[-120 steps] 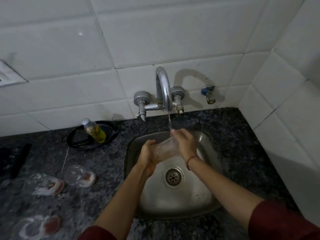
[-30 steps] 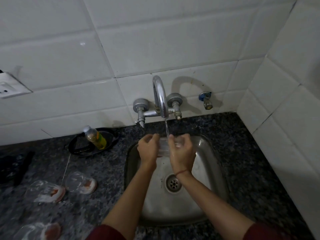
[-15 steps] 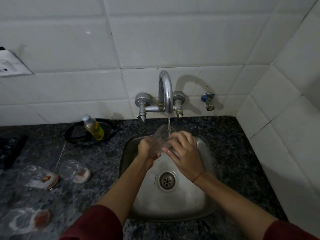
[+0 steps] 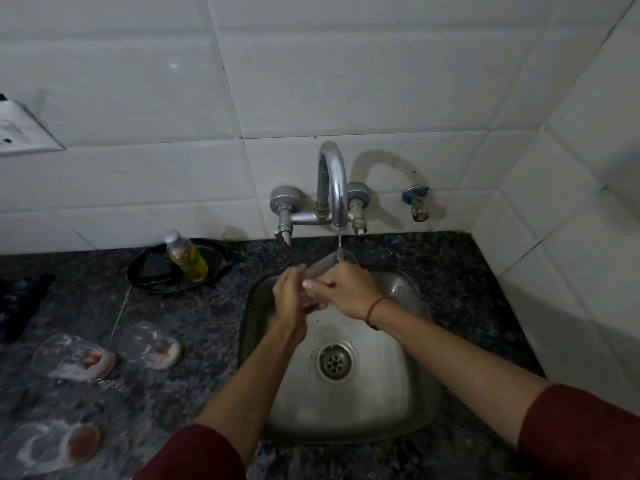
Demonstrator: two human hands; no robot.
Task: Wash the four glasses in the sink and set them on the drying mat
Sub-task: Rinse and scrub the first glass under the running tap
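A clear glass (image 4: 329, 265) tilts under the running tap (image 4: 333, 188), its mouth toward the water stream. My left hand (image 4: 289, 299) grips its base end over the steel sink (image 4: 408, 393). My right hand (image 4: 346, 292) wraps over its side, fingers across the glass. Three other glasses lie on their sides on the dark counter at the left: one (image 4: 149, 346) nearest the sink, one (image 4: 72, 356) further left, one (image 4: 52, 446) at the bottom left. They show reddish bases and white smears.
A yellow-green soap bottle (image 4: 187, 258) stands in a black dish (image 4: 145, 275) behind the glasses. A small blue-capped valve (image 4: 415, 202) sticks out of the tiled wall right of the tap. A tiled side wall closes the right. Dark objects (image 4: 20, 306) lie far left.
The glass has stayed under the stream while my hands turned it; my right hand shifted over its side. The camera moved slightly.
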